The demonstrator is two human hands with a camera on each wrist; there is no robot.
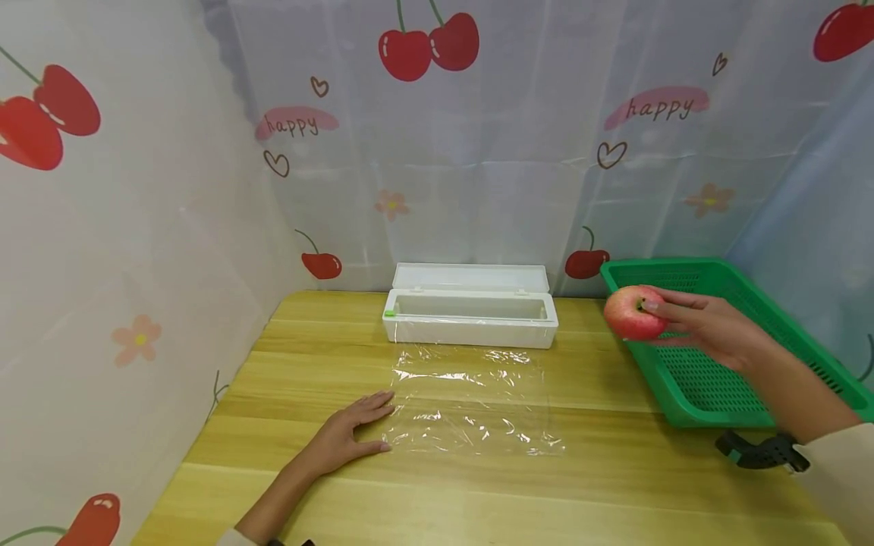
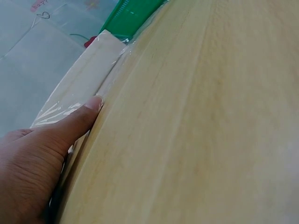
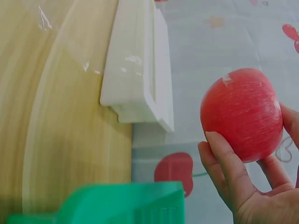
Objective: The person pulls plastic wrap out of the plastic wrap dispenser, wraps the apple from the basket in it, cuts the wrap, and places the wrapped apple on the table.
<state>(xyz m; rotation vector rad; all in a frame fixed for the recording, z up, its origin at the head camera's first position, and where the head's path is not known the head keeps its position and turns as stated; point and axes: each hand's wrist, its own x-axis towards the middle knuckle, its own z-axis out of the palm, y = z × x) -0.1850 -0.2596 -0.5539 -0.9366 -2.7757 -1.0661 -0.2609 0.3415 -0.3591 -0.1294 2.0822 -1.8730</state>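
Observation:
A red apple [image 1: 635, 312] is held in my right hand [image 1: 717, 330], raised over the left rim of the green basket [image 1: 690, 415]. In the right wrist view the fingers curl round the apple [image 3: 243, 114]. My left hand [image 1: 348, 434] lies on the table with its fingers extended, the tips at the left edge of a clear plastic film sheet [image 1: 471, 409]. The film spreads flat, slightly wrinkled, from the front of a white dispenser box [image 1: 471, 334], whose lid [image 1: 471, 277] stands raised. In the left wrist view the thumb [image 2: 81, 122] touches the table beside the film.
The wooden table [image 1: 437, 497] backs onto a hanging curtain [image 1: 478, 152] printed with cherries, which also encloses the sides. A small green piece [image 1: 390, 312] sits at the box's left end. The basket takes up the table's right side.

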